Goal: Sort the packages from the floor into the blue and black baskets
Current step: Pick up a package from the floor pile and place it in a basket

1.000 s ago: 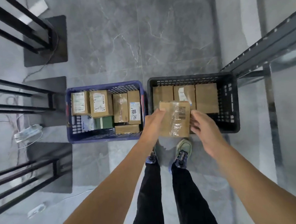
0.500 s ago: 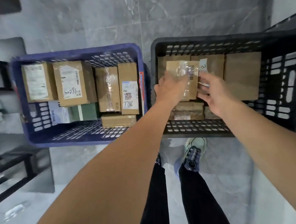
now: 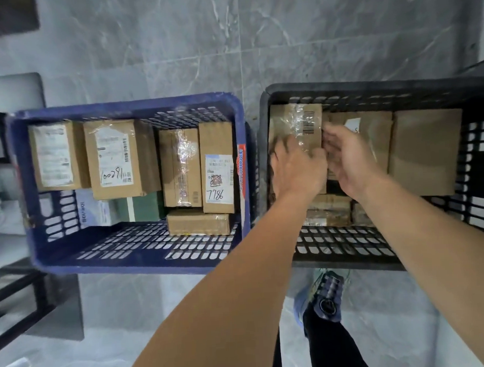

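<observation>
A brown taped package (image 3: pixel 299 124) with a barcode lies at the far left inside the black basket (image 3: pixel 370 88). My left hand (image 3: pixel 296 169) grips its near left side. My right hand (image 3: pixel 349 158) holds its right edge with curled fingers. Under and beside it lie several other brown packages (image 3: pixel 427 151). The blue basket (image 3: pixel 124 105) on the left holds several labelled boxes, one marked 7786 (image 3: pixel 217 167) and one with a handwritten number (image 3: pixel 116 159).
Both baskets stand side by side on the grey marble floor (image 3: pixel 172 46). Black metal rack frames (image 3: pixel 14 302) stand at the left edge. My shoe (image 3: pixel 325 294) and dark trouser leg sit just in front of the black basket.
Both hands carried the taped package forward from above the black basket's near rim to its far left corner. My head came lower and closer to the baskets.
</observation>
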Tool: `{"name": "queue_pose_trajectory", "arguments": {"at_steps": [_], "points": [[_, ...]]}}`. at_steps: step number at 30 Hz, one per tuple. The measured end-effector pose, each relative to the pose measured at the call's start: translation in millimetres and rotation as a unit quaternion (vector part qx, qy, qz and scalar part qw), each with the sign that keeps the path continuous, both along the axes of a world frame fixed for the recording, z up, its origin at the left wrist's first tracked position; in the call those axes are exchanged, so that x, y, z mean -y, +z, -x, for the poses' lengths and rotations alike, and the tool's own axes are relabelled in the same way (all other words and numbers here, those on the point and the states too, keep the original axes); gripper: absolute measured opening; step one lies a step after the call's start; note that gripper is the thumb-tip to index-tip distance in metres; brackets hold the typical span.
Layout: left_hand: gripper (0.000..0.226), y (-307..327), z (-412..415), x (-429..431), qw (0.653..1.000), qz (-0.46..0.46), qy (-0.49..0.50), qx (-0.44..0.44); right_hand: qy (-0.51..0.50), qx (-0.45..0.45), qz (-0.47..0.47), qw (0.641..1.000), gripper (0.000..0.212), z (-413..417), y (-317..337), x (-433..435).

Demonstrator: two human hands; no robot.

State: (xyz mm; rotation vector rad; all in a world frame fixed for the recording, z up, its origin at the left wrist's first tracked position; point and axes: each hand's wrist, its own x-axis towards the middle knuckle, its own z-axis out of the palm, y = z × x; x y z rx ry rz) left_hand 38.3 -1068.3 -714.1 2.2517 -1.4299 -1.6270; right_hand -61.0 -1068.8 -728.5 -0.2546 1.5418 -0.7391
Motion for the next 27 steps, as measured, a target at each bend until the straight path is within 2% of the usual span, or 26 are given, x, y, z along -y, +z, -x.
{"name": "queue_pose_trajectory", "arguments": {"at_steps": [10, 16, 18, 21, 24, 27], "points": [[0.061, 1, -4, 1, 1.000, -0.014, -0.001, -0.001, 0.040, 0.013, -0.007, 0.999, 0.032, 7, 1, 0], [0.064, 38, -1, 3, 0.996, -0.038, 0.058, -0.062, 0.059, -0.016, 0.002, 0.998, 0.036, 16, 32, -8], [0.065, 62, -1, 3, 0.991, -0.038, 0.090, -0.094, 0.037, -0.021, 0.018, 0.999, 0.040, 20, 56, -12], [0.066, 111, -3, 8, 0.983, -0.040, 0.115, -0.141, 0.025, -0.015, 0.042, 0.999, 0.033, 28, 101, -14], [0.063, 172, -5, 14, 0.975, -0.041, 0.134, -0.174, 0.001, -0.014, 0.066, 0.998, 0.053, 44, 159, -15], [0.073, 241, -4, 15, 0.976, -0.015, 0.122, -0.178, -0.027, -0.007, 0.095, 0.995, 0.057, 60, 224, -16]]}}
